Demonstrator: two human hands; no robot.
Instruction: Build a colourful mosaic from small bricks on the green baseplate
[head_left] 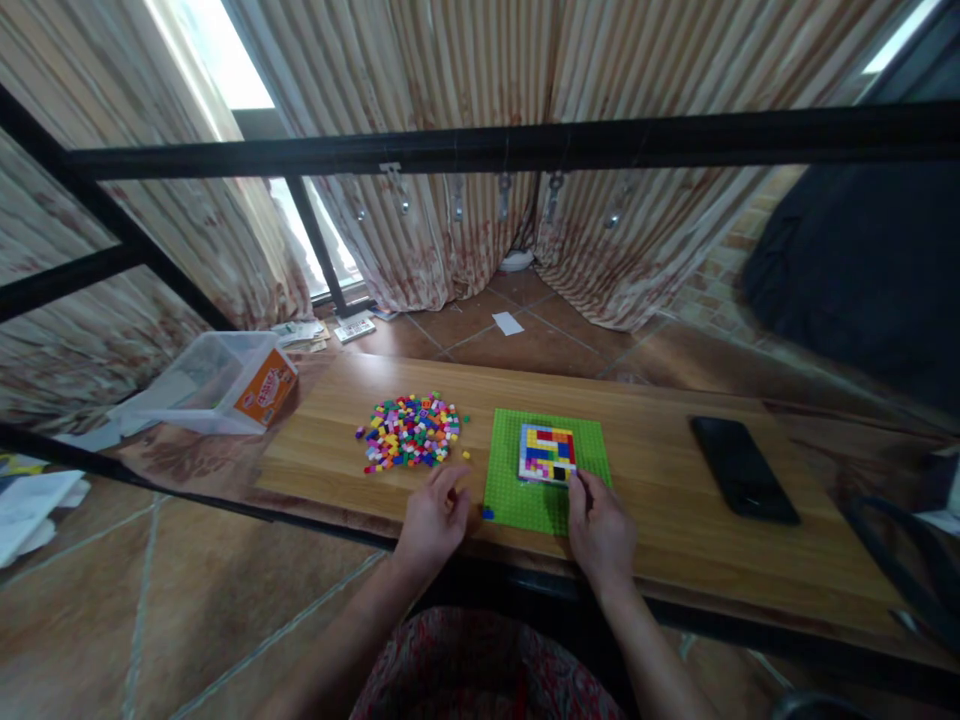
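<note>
A green baseplate (506, 470) lies on the wooden table and carries a low square build of multicoloured toy bricks (547, 450). My right hand (602, 530) is at the build's near right corner, thumb and fingers drawn together there. Whatever may be between those fingertips is too small to make out. To the left of the plate, my left hand (435, 520) hovers over the table's front edge, fingers loosely bent and apart, with nothing visible in them. Beyond it spreads a pile of small loose bricks (412, 430). A blue brick (488, 513) sits at the plate's near left corner.
A black phone (742, 470) lies on the right of the wooden table (652, 450). Left of the table stands a clear plastic box (217, 385) with an orange label. A black metal rail (480, 150) crosses in front of striped curtains (420, 80).
</note>
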